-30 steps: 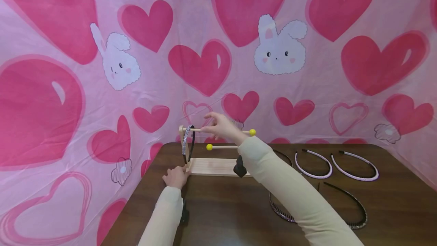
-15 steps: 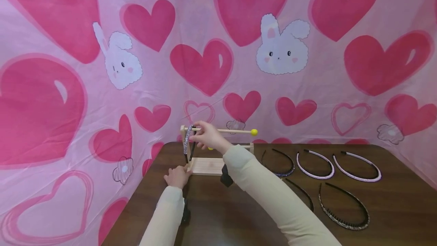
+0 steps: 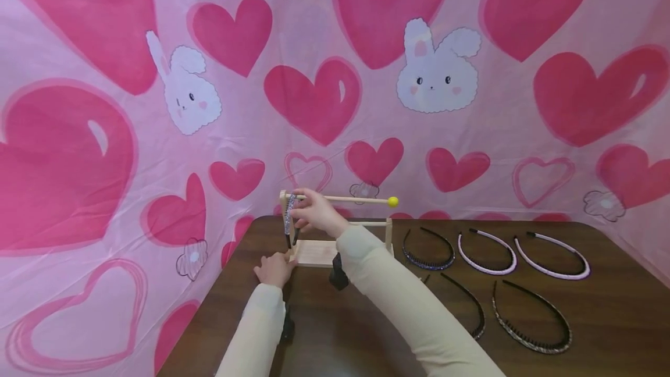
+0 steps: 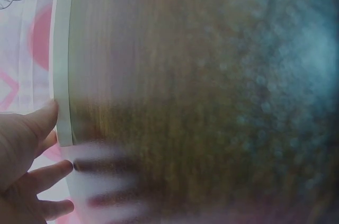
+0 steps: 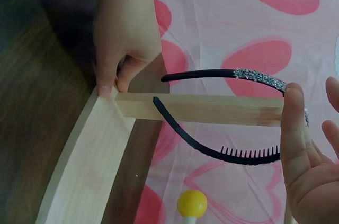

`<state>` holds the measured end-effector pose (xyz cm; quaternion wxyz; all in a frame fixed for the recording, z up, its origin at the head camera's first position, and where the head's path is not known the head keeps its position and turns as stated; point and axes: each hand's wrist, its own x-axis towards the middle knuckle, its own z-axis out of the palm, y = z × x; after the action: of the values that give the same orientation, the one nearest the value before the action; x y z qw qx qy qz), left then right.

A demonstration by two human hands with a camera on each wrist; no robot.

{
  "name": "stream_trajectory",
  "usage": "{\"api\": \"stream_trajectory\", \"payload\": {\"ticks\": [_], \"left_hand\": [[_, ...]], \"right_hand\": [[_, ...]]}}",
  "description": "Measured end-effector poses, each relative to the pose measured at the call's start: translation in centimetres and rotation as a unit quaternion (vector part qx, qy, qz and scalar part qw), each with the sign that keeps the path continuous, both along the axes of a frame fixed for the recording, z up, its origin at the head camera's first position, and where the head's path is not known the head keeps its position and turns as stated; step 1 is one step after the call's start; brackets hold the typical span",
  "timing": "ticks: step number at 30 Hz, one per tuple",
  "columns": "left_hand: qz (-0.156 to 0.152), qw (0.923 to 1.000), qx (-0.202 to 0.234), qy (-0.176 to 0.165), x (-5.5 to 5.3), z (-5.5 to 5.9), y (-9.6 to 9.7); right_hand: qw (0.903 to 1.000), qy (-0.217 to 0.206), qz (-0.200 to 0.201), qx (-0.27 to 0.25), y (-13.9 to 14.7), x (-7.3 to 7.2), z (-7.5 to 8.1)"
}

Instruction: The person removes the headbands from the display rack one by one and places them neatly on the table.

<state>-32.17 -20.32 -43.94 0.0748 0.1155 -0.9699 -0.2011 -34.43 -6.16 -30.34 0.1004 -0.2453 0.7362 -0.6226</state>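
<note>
A wooden stand [image 3: 315,253] has an upright post and two rods tipped with yellow balls. From its upper rod, near the post, hangs a black headband [image 5: 196,74] with a silver glittery band and comb teeth. My right hand [image 3: 319,213] is at the headband's top, its extended fingers touching it; in the right wrist view a straight finger [image 5: 293,123] covers part of the band. Low at the stand's left end, my left hand [image 3: 274,270] pinches the base corner between thumb and finger. The left wrist view shows that thumb [image 4: 45,118] against the pale wooden edge.
Several headbands lie on the brown table [image 3: 361,319] to the right: two lilac ones [image 3: 510,263] [image 3: 581,272], a dark glittery one [image 3: 439,263], and toothed black ones [image 3: 544,345] nearer the front. A pink heart-print cloth [image 3: 366,115] hangs behind.
My right hand has moved left along the upper rod, down to the hanging headband. The left hand stays at the base corner. The view has shifted slightly.
</note>
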Motion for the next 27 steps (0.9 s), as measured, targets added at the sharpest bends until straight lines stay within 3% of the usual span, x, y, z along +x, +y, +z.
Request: {"api": "stream_trajectory", "payload": {"ticks": [9, 16, 20, 27], "left_hand": [[-0.003, 1.0, 0.0, 0.003, 0.38, 0.41, 0.24], [-0.006, 0.9999, -0.009, 0.001, 0.33, 0.38, 0.28], [-0.005, 0.9999, -0.007, 0.006, 0.3, 0.3, 0.22], [0.002, 0.9999, -0.011, 0.002, -0.02, -0.07, 0.09]], "right_hand": [[0.9984, -0.048, 0.026, -0.018, -0.61, -0.17, -0.27], [0.9975, -0.06, 0.016, -0.033, -0.85, -0.53, -0.39], [0.9983, -0.041, -0.008, -0.041, -0.89, -0.58, -0.6], [0.997, 0.041, -0.061, -0.026, -0.93, -0.67, -0.76]]}}
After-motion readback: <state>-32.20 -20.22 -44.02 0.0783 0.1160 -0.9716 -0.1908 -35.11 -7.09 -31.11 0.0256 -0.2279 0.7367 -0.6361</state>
